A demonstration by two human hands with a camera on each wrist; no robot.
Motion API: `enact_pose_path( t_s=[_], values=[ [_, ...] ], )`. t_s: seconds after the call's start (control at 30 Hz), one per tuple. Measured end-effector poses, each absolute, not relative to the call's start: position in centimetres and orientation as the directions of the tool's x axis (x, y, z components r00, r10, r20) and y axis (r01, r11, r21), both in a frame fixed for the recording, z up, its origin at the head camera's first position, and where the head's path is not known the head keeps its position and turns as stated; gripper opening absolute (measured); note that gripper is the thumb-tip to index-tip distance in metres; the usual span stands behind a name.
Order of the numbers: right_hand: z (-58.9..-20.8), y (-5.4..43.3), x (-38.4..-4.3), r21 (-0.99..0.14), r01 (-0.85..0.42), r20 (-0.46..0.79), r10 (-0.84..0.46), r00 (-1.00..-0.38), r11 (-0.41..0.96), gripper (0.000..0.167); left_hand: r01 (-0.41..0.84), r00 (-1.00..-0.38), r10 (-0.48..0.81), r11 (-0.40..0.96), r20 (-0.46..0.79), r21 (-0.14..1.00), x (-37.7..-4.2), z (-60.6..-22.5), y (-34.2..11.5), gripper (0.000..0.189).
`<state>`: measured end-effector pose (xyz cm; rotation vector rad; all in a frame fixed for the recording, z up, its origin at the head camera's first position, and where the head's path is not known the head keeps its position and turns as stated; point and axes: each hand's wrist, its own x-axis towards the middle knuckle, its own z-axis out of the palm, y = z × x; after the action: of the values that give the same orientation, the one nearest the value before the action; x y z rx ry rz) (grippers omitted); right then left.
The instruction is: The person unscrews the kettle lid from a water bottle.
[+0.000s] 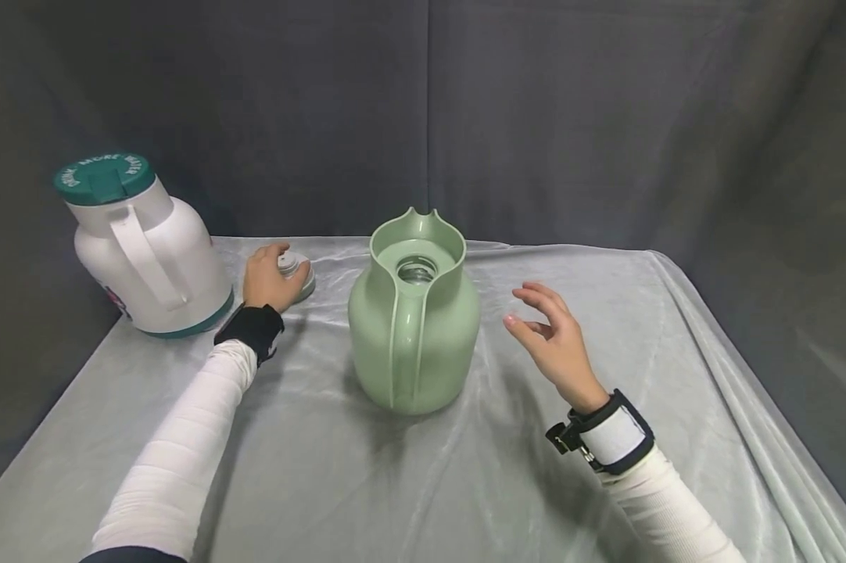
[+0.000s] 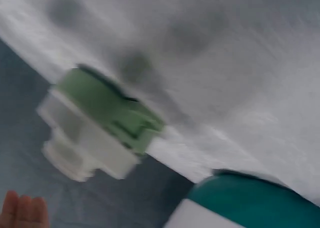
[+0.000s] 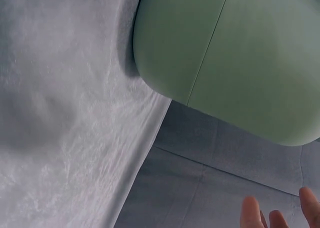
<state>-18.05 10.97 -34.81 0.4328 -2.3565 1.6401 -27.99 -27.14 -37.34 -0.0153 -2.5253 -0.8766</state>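
On the table stands a pale green thermos jug (image 1: 416, 336), upright, its round inner mouth uncovered and its handle toward me. Left of it, a green lid with a white stopper (image 1: 298, 275) lies upside down, stopper upward; the left wrist view shows this lid (image 2: 95, 123) blurred. My left hand (image 1: 271, 277) is right over the lid, thumb and fingers spread to either side of it, with its fingertips (image 2: 24, 210) apart from it in the wrist view. My right hand (image 1: 553, 336) hovers right of the jug, fingers loosely bent, holding nothing; the jug's smooth side (image 3: 230, 63) fills the right wrist view.
A white jug with a teal lid (image 1: 148, 250) stands at the back left, its handle facing me, close to my left hand. A wrinkled grey cloth (image 1: 338, 485) covers the table. Dark grey curtains (image 1: 571, 117) hang behind and at the sides.
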Motion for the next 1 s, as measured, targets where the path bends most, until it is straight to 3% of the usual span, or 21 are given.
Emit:
enact_pose_path(
  t_s=[0.27,0.47,0.63,0.77,1.0],
  values=[
    [-34.9,10.9,-17.5,-0.883,-0.351,0.335,-0.106,-0.936,0.311,0.040,0.347,-0.832,-0.129,0.639,0.540,0.687,-25.0,-35.7,-24.5,0.033],
    [-35.3,10.9,-17.1,-0.869,-0.363,0.347,-0.109,-0.932,0.336,0.040,0.435,-0.821,-0.129,0.489,0.556,0.756,-22.1,-34.2,-22.8,0.027],
    [-35.6,11.0,-16.6,-0.848,-0.393,0.375,-0.121,-0.919,0.355,0.040,0.519,-0.823,-0.087,0.285,0.561,0.806,-19.7,-33.4,-21.2,0.022],
    [-35.8,11.1,-16.3,-0.840,-0.403,0.383,-0.128,-0.915,0.364,0.039,0.554,-0.827,-0.028,0.130,0.562,0.822,-17.7,-33.0,-19.7,0.020],
    [-35.9,11.2,-15.8,-0.838,-0.407,0.387,-0.131,-0.913,0.363,0.038,0.616,-0.786,0.055,-0.024,0.616,0.788,-14.7,-33.4,-17.9,0.018]
  ],
)
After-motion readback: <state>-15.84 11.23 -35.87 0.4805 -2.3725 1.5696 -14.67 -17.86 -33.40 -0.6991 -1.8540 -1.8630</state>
